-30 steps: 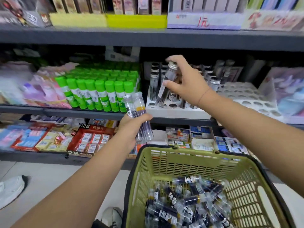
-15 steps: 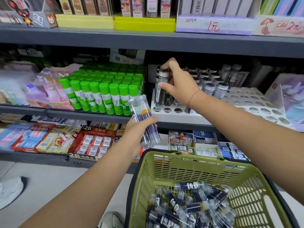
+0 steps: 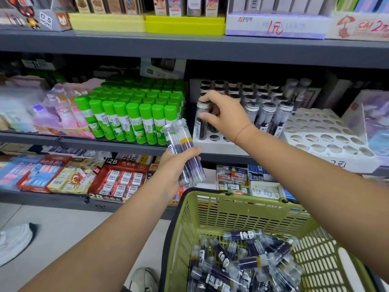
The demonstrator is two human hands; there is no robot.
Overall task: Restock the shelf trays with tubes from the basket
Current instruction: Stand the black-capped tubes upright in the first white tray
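- Since the earlier frames the dark tube [image 3: 201, 131] has come down, and it now stands upright in the front-left hole of the white tray [image 3: 221, 147] on the middle shelf.
- The right hand [image 3: 227, 119] pinches it, with the thumb on the clear plastic body and the fingertips on the ribbed silver cap.
- The left hand [image 3: 174, 165] curls around a tilted bundle of clear tubes [image 3: 179, 135] with round transparent lids, just below the tray.
- More loose tubes [image 3: 242, 264] lie heaped in the green lattice basket [image 3: 231, 209]. Its near edge is cut off.
- The right hand hides several holes of the tray.
- Smooth green-capped glue sticks [image 3: 130, 116] stand to the left.
- A second tray [image 3: 320, 133] with round holes sits to the right.
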